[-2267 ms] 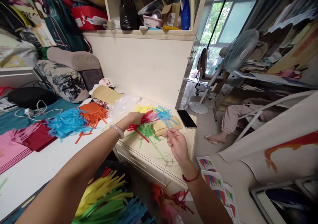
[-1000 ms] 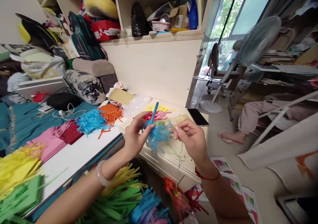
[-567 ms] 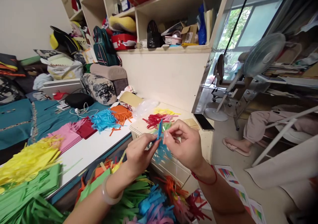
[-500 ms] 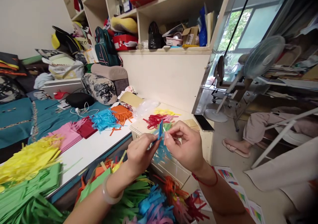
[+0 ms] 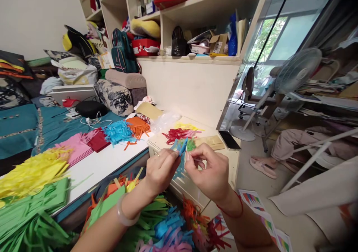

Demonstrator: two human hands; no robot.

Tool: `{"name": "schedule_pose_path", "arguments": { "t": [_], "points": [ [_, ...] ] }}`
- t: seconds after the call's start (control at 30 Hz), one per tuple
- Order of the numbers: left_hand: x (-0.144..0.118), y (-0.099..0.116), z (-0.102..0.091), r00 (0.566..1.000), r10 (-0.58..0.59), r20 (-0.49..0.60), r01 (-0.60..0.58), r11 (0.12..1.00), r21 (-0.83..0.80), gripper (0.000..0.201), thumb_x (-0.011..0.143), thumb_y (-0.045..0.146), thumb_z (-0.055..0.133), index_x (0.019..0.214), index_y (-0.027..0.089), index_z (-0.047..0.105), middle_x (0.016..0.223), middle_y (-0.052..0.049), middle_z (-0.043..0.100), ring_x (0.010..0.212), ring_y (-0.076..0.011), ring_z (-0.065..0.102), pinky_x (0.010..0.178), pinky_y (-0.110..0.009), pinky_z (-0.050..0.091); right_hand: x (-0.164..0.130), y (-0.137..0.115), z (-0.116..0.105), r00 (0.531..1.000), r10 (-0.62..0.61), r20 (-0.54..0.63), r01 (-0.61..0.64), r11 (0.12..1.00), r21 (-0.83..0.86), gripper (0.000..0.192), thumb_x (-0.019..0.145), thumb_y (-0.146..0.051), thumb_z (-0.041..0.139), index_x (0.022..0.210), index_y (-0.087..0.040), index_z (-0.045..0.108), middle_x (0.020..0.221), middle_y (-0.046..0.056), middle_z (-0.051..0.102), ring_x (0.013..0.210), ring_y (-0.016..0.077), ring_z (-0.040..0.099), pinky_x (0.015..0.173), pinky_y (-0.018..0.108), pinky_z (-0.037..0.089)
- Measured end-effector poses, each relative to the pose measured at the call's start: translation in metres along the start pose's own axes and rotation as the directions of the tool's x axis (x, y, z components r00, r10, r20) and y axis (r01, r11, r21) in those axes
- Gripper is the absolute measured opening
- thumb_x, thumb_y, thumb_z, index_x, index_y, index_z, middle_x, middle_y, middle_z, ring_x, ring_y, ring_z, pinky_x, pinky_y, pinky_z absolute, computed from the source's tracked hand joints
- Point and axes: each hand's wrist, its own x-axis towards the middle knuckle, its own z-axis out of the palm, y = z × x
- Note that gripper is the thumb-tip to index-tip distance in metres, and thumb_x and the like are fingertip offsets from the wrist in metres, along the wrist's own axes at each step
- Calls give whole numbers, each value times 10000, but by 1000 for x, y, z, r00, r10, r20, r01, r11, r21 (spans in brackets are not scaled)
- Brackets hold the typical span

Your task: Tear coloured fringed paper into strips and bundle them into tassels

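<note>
A blue paper tassel is pinched between the thumb and fingers of my left hand, its folded end pointing up and its strips hanging below. My right hand is closed in a pinch just to the right of it. Whatever lies between those fingertips is too small to make out. Behind my hands, a small cream cabinet top carries red paper strips, green strips and yellow strips. Below my forearms hang or lie several fringed bunches, among them a blue bunch and an orange bunch.
On the white board at left lie stacks of yellow fringed paper, green paper, pink paper and blue fringe. A phone rests on the cabinet's right edge. A fan and a seated person's leg are at right.
The blue tassel's folded end has tipped to the right between my hands. Both hands stay close together, still pinching. The head view has shifted slightly.
</note>
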Motion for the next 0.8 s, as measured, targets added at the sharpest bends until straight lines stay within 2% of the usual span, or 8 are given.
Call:
{"name": "schedule_pose_path", "arguments": {
  "t": [0.53,0.67,0.8],
  "points": [
    [-4,0,1,1000,19,17,-20,999,26,149,813,72,613,946,139,601,726,-48,653,728,-145,637,690,-228,491,-3,6,4,999,26,-27,-25,999,25,148,815,-131,568,711,-197,487,538,-55,537,443,59,515,451,172,398],
    [-4,-1,1,999,41,35,-42,999,30,180,803,53,622,965,125,593,727,-52,644,729,-146,623,689,-236,492,-5,10,2,989,136,49,-142,983,121,82,875,-164,549,823,-198,496,578,-46,598,494,71,567,508,176,429],
    [-5,-4,3,997,60,50,-60,998,-10,195,791,31,619,962,118,589,744,-69,630,746,-160,603,678,-256,490,-7,13,-1,941,295,165,-332,896,294,108,893,-234,541,931,-216,441,556,-70,571,442,65,489,470,176,404]
  ]
}}
